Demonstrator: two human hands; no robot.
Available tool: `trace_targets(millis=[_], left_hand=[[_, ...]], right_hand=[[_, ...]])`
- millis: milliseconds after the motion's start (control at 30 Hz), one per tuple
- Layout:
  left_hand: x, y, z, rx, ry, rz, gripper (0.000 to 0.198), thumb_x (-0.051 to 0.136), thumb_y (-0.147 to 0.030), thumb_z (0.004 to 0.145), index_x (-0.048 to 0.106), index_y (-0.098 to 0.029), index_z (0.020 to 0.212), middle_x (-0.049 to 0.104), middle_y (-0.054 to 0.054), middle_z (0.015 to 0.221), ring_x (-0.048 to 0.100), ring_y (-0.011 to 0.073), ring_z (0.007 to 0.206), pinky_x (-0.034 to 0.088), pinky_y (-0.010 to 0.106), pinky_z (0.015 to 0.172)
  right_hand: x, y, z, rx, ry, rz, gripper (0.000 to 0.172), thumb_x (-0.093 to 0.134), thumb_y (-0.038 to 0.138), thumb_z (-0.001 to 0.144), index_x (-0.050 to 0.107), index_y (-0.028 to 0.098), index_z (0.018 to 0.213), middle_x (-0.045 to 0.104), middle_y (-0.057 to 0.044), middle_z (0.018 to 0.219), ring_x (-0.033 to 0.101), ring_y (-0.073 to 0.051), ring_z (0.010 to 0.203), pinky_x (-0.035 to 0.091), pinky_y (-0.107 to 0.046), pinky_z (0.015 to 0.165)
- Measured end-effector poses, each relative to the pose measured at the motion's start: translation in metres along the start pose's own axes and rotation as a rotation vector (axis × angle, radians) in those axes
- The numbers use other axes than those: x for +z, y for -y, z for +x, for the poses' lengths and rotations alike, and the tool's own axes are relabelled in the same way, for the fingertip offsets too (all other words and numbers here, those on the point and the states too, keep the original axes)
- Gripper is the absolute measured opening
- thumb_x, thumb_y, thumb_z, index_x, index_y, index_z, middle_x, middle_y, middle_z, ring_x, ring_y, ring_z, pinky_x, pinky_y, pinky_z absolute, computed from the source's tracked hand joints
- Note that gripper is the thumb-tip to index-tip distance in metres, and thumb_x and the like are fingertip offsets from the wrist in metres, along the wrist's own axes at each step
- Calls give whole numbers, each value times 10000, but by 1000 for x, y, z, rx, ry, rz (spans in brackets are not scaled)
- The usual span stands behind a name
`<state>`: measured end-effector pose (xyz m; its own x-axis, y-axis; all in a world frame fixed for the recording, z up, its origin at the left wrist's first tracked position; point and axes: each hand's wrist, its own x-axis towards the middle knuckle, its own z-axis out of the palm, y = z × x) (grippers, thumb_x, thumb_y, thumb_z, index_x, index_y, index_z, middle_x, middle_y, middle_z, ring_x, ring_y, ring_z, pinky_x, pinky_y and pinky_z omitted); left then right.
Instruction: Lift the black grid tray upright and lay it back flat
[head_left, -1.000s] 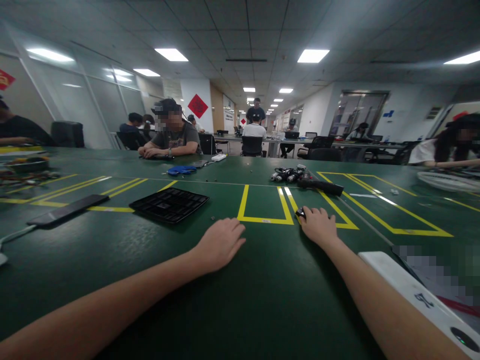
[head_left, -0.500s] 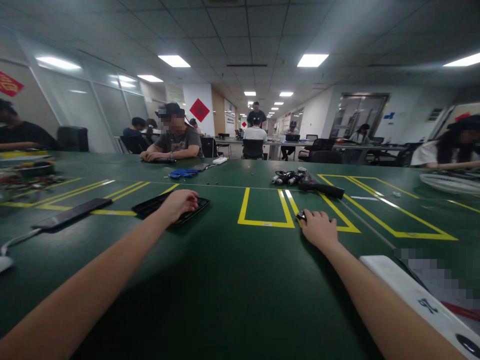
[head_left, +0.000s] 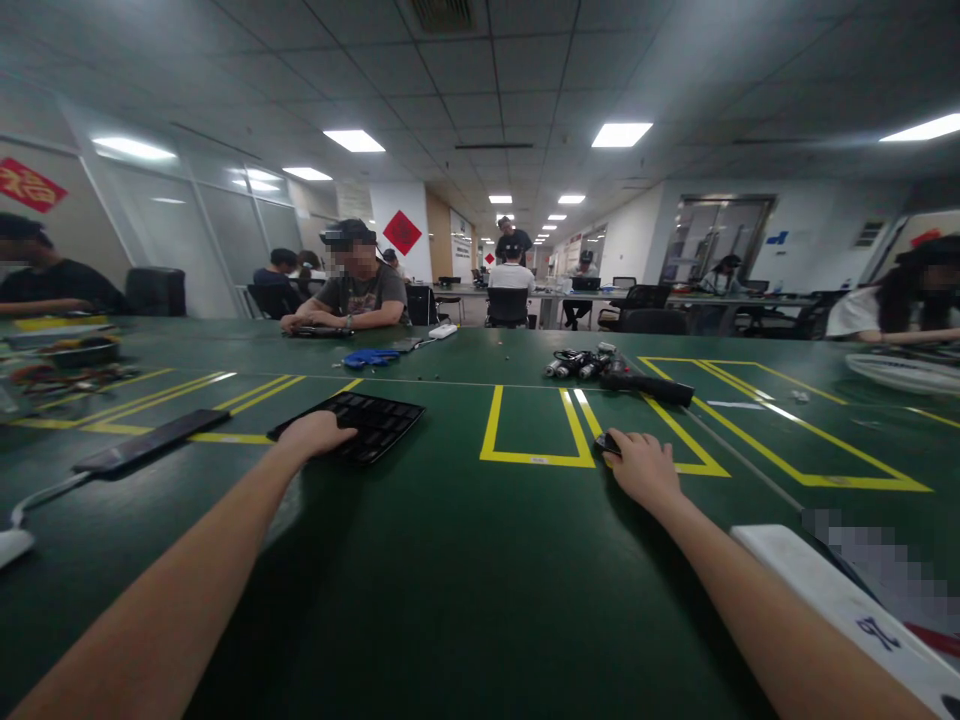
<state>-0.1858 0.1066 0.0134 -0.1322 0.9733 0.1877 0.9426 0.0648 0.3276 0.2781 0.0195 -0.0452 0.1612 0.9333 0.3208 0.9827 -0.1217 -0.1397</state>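
Observation:
On the green table, left of centre, lies a flat black tray [head_left: 379, 425] with a grid of square compartments. My left hand [head_left: 319, 432] is over its near left part, one finger stretched to the right across the grid. The other fingers are hidden, so whether it grips anything cannot be told. Further right, my right hand [head_left: 643, 468] is curled over a small dark object [head_left: 607, 444] on the table beside a yellow tape line. Only that object's left end shows, and its kind is unclear.
A dark bar with a white cable [head_left: 154, 442] lies at left. Beyond are blue gloves [head_left: 371, 358], a bundle of black cables [head_left: 581, 361] and a black tube-like object [head_left: 649, 388]. A white device [head_left: 832, 590] lies near my right forearm. People sit around the table.
My left hand has moved left and down onto the tray, uncovering more of its grid. My right hand stays on the small dark object. The view has tilted slightly up.

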Motion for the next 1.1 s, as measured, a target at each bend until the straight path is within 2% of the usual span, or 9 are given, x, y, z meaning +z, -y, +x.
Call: trace_targets(millis=[133,233,367,500,667,800,900,1033,1100], left_hand=[[17,-37,-27,60,29,-6,384,480,-513,683,559,-138,719,581,104,685,578,268,718,408,314,597],[36,-77,-62,201,59,-218,397,431,-480,746,500,-139,937,525,21,669,526,176,635,379,256,551],[55,-118,-106,386,161,-445,353,452,-443,749,467,-152,946,411,-38,614,425,131,567,336,242,526],[58,-131,-130,456,238,-495,327,449,-398,755,435,-144,961,356,-53,614,377,120,576,315,243,545],[57,-128,-145,482,352,-556,346,493,-377,743,426,-153,999,331,-55,651,358,110,593,317,239,560],[59,-129,-148,455,356,-564,393,528,-399,733,438,-156,1028,350,-48,681,372,112,625,331,247,588],[57,-131,-144,378,395,-668,437,592,-389,684,454,-161,1030,385,-46,695,397,106,626,344,244,585],[47,-131,-140,-26,447,-1001,331,552,-244,701,438,-131,990,458,-32,667,455,90,557,372,233,538],[41,-131,-140,-142,456,-1125,262,531,-151,689,439,-117,932,505,-10,673,506,89,558,407,230,551]], right_hand=[[-8,37,-8,-127,52,396,436,516,256,774,494,145,1195,548,-112,1175,431,-253,1118,323,-428,950],[-9,76,-24,-299,182,758,468,532,265,767,469,180,1223,521,-86,1193,453,-220,1109,356,-396,943],[1,102,-41,-496,219,1041,391,585,247,742,544,196,1128,562,-67,1112,490,-215,1051,367,-403,938],[7,101,-45,-635,191,1130,327,594,232,745,573,207,1070,586,-51,1059,490,-223,1045,361,-418,945],[-7,100,-50,-741,238,1182,260,556,284,768,599,234,1020,599,-36,1073,510,-212,1038,384,-385,947],[-7,102,-52,-684,171,1203,399,562,357,748,528,209,1118,551,-65,1181,493,-217,1087,362,-390,978],[-6,101,-52,-709,208,1175,417,534,386,759,512,181,1122,535,-92,1213,481,-214,1121,341,-386,999],[-15,102,-52,-699,235,1170,384,508,365,776,521,151,1094,536,-125,1213,488,-211,1127,337,-360,1008],[-19,104,-53,-727,251,1179,344,507,351,778,548,160,1061,562,-115,1188,510,-206,1104,349,-346,1000]])
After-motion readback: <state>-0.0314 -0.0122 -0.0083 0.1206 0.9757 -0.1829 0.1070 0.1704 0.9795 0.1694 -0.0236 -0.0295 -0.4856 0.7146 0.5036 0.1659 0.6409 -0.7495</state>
